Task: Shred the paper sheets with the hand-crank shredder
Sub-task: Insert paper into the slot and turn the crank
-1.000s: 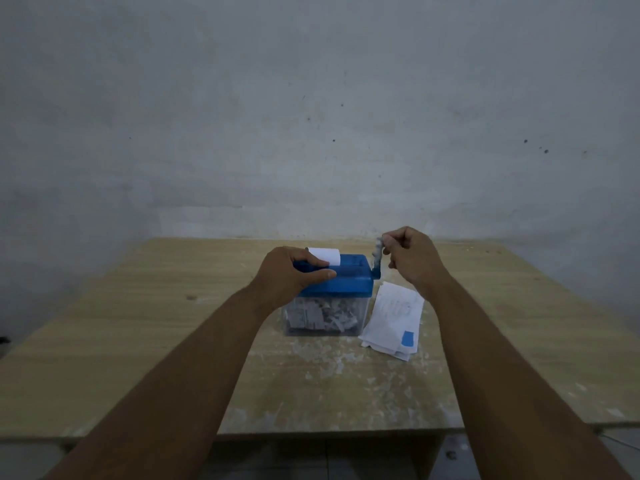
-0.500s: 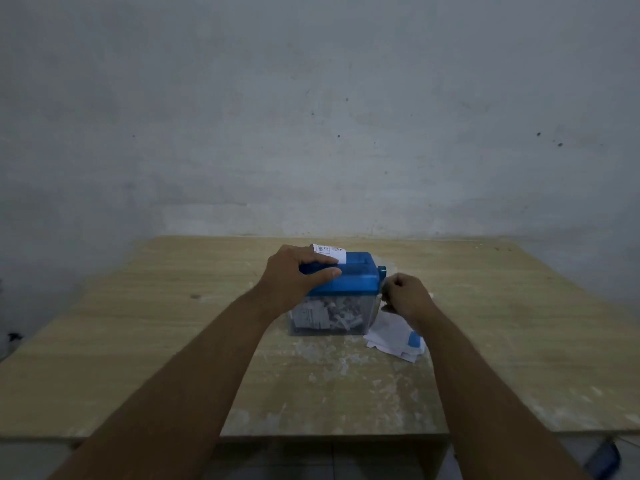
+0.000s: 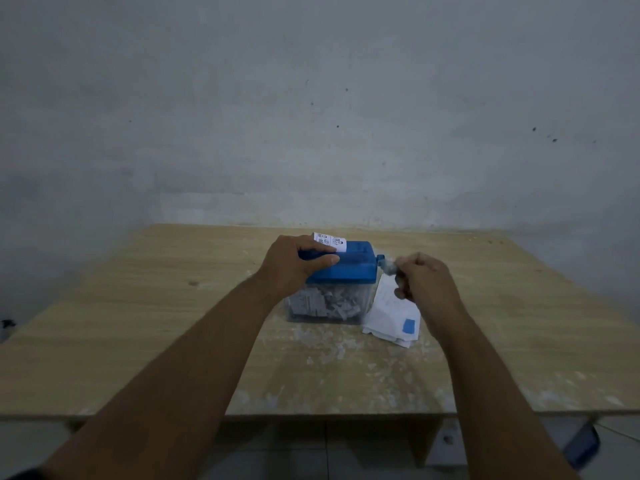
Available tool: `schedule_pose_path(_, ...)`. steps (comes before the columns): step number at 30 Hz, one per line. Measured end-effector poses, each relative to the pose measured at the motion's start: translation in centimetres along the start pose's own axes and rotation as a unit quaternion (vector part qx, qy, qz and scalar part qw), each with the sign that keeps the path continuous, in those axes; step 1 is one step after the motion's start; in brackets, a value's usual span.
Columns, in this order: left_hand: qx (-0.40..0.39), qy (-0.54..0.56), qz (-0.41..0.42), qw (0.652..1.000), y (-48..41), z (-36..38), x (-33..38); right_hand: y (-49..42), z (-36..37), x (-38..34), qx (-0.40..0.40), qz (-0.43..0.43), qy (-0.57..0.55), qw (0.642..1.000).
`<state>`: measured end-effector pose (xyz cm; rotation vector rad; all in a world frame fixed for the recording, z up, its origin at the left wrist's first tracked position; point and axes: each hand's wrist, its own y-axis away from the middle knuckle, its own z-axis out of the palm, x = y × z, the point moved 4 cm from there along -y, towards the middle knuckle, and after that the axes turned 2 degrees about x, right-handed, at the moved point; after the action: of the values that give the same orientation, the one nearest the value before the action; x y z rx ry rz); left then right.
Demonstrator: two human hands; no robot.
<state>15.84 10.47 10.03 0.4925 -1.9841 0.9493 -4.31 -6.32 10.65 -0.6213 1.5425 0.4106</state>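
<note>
Left hand point(image 3: 294, 263) clamps the light plastic shredder point(image 3: 341, 268) steady, right hand point(image 3: 424, 280) grips its small crank point(image 3: 387, 264) as thin paper point(image 3: 330, 241) feeds in

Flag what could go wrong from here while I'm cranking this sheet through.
1. The left hand grips the blue plastic shredder top with fingers curled right by the printed white paper sheet in the slot; they might get nipped.
2. The clear plastic bin underneath looks well filled with shreds, so a jam seems possible.
3. The right hand holds the pale crank handle over the loose stack of white sheets, which it may knock askew.
</note>
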Motion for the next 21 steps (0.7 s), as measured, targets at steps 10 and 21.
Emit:
schedule_pose_path(10,-0.022,0.002,-0.001,1.000,-0.1,-0.1,0.1,-6.8,1.4,-3.3,-0.024,-0.066,0.092,0.993)
schedule_pose_path(21,0.003,0.029,0.004,1.000,0.6,0.1,0.6,-6.2,3.0,6.4,-0.006,0.079,0.109,0.991)
